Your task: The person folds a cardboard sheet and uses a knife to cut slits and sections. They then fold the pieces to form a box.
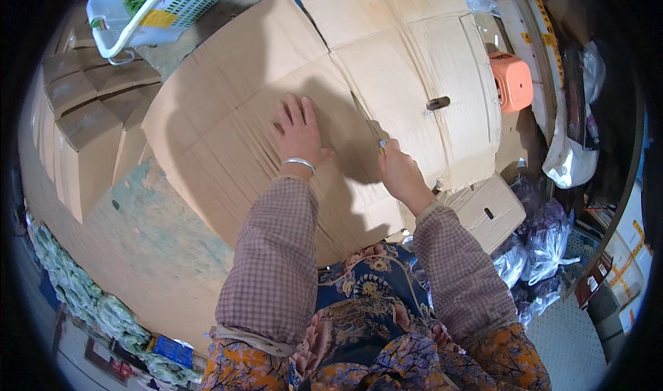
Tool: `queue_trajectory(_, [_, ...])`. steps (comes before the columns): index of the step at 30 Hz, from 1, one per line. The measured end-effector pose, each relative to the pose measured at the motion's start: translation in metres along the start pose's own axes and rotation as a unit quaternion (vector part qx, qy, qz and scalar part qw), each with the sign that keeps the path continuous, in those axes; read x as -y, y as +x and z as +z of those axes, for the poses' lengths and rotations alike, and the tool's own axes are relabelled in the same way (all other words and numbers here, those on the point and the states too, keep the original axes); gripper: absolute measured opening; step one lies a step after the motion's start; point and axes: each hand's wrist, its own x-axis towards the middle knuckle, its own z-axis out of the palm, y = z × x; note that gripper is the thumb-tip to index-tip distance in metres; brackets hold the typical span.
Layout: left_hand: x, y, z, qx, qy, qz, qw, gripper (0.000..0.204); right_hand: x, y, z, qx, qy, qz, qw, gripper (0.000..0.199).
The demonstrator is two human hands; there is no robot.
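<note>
Your left hand lay flat, fingers spread and palm down, on the large flattened sheet of brown corrugated cardboard in front of you, pinching nothing. A thin silver bangle sat at that wrist, just above the cuff of your checked sleeve. Your right hand was curled into a fist, pressed together around the handle of a slim knife; its narrow blade ran up and to the left from your fist, lying along a fold line of the cardboard. Whether the blade had gone into the sheet, you could not tell from this view. The two hands were near each other, the knife between them.

The cardboard sheet spread across the middle of the view, its flaps reaching toward the top edge, and one panel to the right of the knife showed a dark oval hand slot. Just beside your right forearm stood a smaller pale cardboard box with its own slot. An orange plastic stool stood beyond the sheet's right edge, touching or nearly touching it. At upper left sat a white plastic basket holding green leaves. Stacked brown folded cartons lay along the left side. Purple vegetables in clear plastic bags were heaped at lower right, well apart from the hands.
</note>
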Motion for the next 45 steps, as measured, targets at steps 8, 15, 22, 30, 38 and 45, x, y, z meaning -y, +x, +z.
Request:
queue_trajectory(8, [-0.006,0.001,-0.003,0.013,0.038,-0.019,0.999,0.112,-0.053,-0.073,0.017,0.075,0.003,0.098,0.992,0.021])
queue_trajectory(15, [-0.007,0.001,0.000,0.010,0.047,-0.021,0.999,0.111,-0.102,-0.133,0.039,0.109,-0.021,0.171,0.979,0.026])
queue_trajectory(22, [-0.011,-0.001,0.001,-0.011,0.043,-0.013,0.999,0.109,-0.210,-0.258,0.066,0.081,-0.055,0.202,0.974,0.025])
queue_trajectory(30, [-0.011,0.001,0.018,-0.035,0.035,0.001,0.999,0.115,-0.163,-0.104,0.074,-0.095,0.465,0.242,0.846,0.020])
queue_trajectory(38, [-0.018,-0.001,0.038,-0.183,0.023,0.036,0.982,0.093,-0.062,-0.056,0.054,-0.091,0.217,-0.007,0.972,0.029])
queue_trajectory(45, [0.030,0.082,-0.022,-0.339,-0.142,0.171,0.914,0.057,-0.013,0.008,0.029,-0.075,0.192,-0.025,0.978,0.026])
